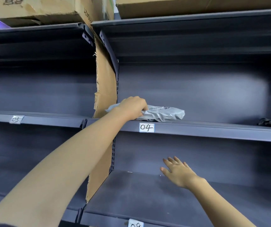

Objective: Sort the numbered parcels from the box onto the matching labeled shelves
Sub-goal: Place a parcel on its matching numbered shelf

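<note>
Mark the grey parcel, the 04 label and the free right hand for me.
grey parcel [167, 114]: head view, crinkled middle of the bag.
04 label [146, 127]: head view, on the handwritten number.
right hand [179, 173]: head view, back of the hand.

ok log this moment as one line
left hand grips grey parcel | parcel on shelf 04 | right hand open, empty, by lower shelf

My left arm reached up, its grip [132, 107] curled shut; my right grip [178, 172] hung low, fingers spread.
</note>
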`<state>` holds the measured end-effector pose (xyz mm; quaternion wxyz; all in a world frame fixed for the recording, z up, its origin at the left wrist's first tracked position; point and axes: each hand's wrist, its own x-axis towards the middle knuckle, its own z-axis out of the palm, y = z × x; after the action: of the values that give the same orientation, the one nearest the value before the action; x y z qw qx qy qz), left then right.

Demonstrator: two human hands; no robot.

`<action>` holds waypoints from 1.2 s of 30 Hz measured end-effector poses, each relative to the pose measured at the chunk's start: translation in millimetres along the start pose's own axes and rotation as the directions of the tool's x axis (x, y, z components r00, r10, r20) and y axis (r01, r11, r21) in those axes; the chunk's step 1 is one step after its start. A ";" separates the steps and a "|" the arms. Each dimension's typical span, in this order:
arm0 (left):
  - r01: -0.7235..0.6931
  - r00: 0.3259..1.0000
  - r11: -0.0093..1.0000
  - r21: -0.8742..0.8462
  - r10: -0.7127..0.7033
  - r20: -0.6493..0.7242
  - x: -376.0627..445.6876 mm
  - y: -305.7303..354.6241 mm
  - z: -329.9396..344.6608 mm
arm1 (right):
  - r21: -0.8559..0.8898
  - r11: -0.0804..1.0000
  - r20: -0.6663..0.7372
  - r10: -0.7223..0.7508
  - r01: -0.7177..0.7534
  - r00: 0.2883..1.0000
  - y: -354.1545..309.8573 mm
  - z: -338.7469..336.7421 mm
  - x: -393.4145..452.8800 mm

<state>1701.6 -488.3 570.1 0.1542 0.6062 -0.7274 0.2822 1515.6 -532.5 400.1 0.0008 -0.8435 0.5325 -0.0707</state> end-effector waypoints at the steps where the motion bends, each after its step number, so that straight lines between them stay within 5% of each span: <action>1: 0.032 0.999 0.999 -0.008 -0.032 0.021 4.0 -3.0 2.7 | -0.003 1.000 0.002 0.007 -0.007 1.000 2.7 0.1 -0.6; 24: 0.263 0.932 0.965 -0.016 -0.249 0.265 39.1 -29.2 36.5 | -0.046 0.967 -0.006 0.249 -0.249 0.968 58.6 0.9 -20.8; 36: 0.105 0.988 0.964 -0.242 -0.073 0.136 23.4 88.5 -3.6 | -0.064 0.924 -0.058 0.373 -0.376 0.926 105.9 -14.4 -92.0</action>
<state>1610.4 -495.4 566.4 0.1955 0.6308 -0.7372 0.1428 1379.8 -494.6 395.3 -0.0291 -0.7238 0.6860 -0.0684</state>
